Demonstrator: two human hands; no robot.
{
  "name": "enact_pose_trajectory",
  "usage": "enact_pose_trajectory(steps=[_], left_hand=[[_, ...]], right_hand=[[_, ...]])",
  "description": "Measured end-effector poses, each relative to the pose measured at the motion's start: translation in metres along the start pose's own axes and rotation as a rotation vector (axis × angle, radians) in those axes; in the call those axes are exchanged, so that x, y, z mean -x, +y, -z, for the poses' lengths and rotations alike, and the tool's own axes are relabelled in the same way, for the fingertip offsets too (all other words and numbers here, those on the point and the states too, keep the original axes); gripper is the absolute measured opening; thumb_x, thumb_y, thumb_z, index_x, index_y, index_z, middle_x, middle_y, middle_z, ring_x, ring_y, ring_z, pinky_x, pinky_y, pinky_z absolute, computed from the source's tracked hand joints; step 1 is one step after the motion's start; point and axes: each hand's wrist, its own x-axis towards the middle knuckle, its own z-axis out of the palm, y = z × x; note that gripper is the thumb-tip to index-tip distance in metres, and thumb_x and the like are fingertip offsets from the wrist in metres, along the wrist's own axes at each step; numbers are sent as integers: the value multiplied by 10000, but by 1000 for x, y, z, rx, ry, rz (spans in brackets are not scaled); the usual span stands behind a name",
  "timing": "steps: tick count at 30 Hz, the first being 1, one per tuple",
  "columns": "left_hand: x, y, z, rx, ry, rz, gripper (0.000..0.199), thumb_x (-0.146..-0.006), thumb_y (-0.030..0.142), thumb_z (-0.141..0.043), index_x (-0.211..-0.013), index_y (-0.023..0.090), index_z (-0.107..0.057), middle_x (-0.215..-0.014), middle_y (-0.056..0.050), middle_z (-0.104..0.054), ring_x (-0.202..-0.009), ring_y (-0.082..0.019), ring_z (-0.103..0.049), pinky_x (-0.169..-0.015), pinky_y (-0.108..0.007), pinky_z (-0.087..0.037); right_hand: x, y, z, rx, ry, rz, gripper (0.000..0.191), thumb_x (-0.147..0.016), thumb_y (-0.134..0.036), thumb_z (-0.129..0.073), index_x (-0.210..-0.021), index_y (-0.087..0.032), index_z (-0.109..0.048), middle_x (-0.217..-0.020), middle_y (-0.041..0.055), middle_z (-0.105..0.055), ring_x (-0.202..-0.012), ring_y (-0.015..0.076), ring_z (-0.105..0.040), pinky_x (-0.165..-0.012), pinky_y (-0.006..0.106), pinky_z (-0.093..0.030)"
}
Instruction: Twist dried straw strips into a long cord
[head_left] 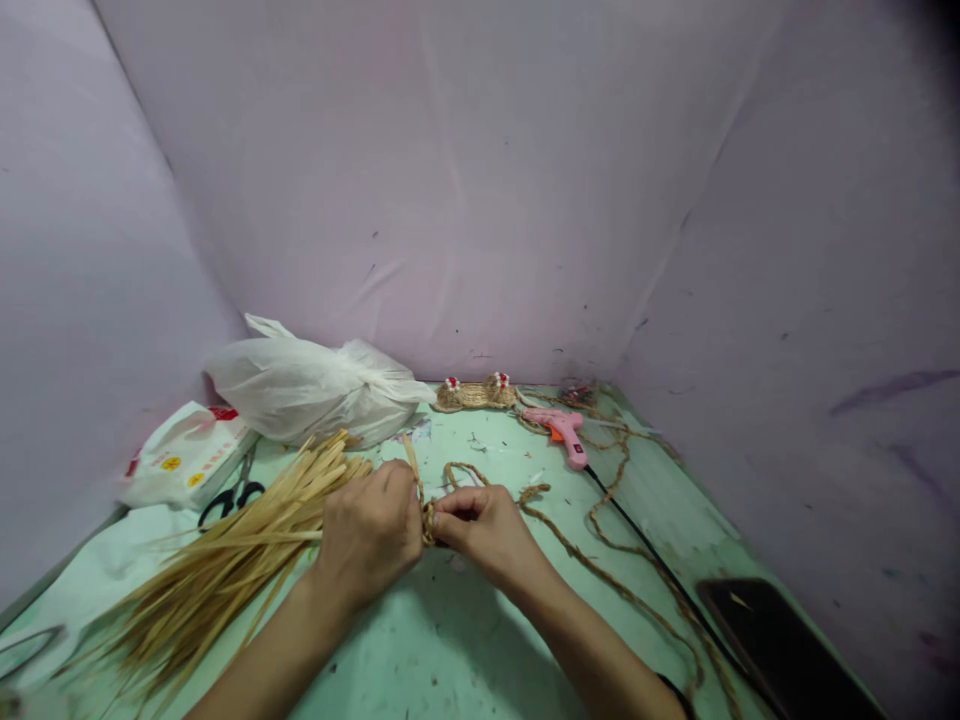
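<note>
- A pale green tabletop (420, 670), with dark specks.
- At the back left, a knotted white plastic bag (322, 395).
- Beside it, a white packet (187, 460) with yellow dots; near that, black-handled scissors (243, 488).
- Front left, a fanned bundle of straw-coloured strips (225, 575).
- Far edge, a woven piece (475, 397) with red-and-white beads.
- On the right, a pink glue gun (568, 428), its black cable (637, 531), loose brown cord (575, 551) and a dark phone (784, 655).
</note>
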Motion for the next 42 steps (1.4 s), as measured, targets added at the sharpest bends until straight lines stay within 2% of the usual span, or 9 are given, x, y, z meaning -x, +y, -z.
enact_pose_trajectory(steps=[4, 9, 13, 15, 17, 25, 30, 36, 42], left_hand=[[0, 2, 1, 31, 1, -20, 132, -756, 144, -398, -696, 172, -513, -630, -29, -538, -593, -162, -531, -556, -269, -348], [4, 11, 1, 48, -38, -61, 139, -706, 101, -391, -677, 171, -507, -612, -37, -532, -567, -163, -519, -529, -267, -362], [6, 13, -2, 36, -46, -108, 133, -698, 114, -406, -735, 161, -526, -937, -104, -616, -678, -169, -573, -588, -273, -417], [5, 10, -2, 45, -71, -117, 132, -698, 120, -412, -751, 157, -526, -1126, -120, -562, -728, -169, -589, -617, -278, -436], [3, 7, -2, 64, -96, -134, 130, -693, 116, -412, -744, 158, -523, -1186, -120, -529, -740, -164, -595, -624, -275, -446], [3, 8, 0, 159, 69, -118, 127, -677, 77, -410, -695, 160, -505, -1000, -112, -619, -713, -161, -609, -595, -253, -459], [7, 9, -7, 272, 90, -122, 150, -679, 62, -407, -732, 152, -515, -923, -98, -621, -710, -144, -604, -603, -229, -461], [8, 2, -14, 158, 9, -169, 136, -701, 105, -415, -750, 153, -532, -989, -106, -619, -712, -155, -609, -609, -252, -467], [4, -6, -11, 239, -64, -257, 110, -701, 121, -426, -683, 159, -527, -1063, -88, -607, -729, -134, -605, -617, -233, -457]], right_hand=[[1, 1, 6, -2, -144, 31, 183, -623, -178, -534, -451, -119, -523, -435, -54, -338, -452, 44, -251, -440, 208, -177], [3, -2, 11, -122, -198, -150, 47, -524, -157, -586, -506, -115, -575, -476, -32, -478, -467, 57, -348, -486, 208, -256], [2, -3, 14, -80, -246, -181, 95, -514, -153, -589, -455, -127, -518, -434, -51, -418, -447, 46, -309, -466, 206, -226], [1, -2, 13, -73, -250, -180, 95, -520, -160, -589, -463, -130, -519, -431, -53, -414, -444, 47, -306, -460, 206, -219], [0, 1, 12, -67, -229, -184, 79, -510, -148, -585, -467, -133, -521, -423, -58, -409, -439, 46, -302, -454, 205, -212], [1, 5, 11, -172, -320, -142, 89, -549, -196, -620, -549, -107, -605, -481, -40, -455, -469, 45, -313, -480, 205, -232], [5, -1, 14, -150, -298, -171, 130, -522, -204, -653, -488, -110, -570, -457, -42, -448, -462, 44, -320, -472, 203, -229], [-2, 8, 12, -81, -207, -197, 75, -505, -157, -591, -455, -120, -549, -418, -42, -450, -434, 50, -333, -460, 207, -241], [-9, 14, 14, 9, -57, -102, 62, -518, -151, -489, -479, -157, -442, -430, -65, -382, -441, 55, -289, -438, 204, -214]])
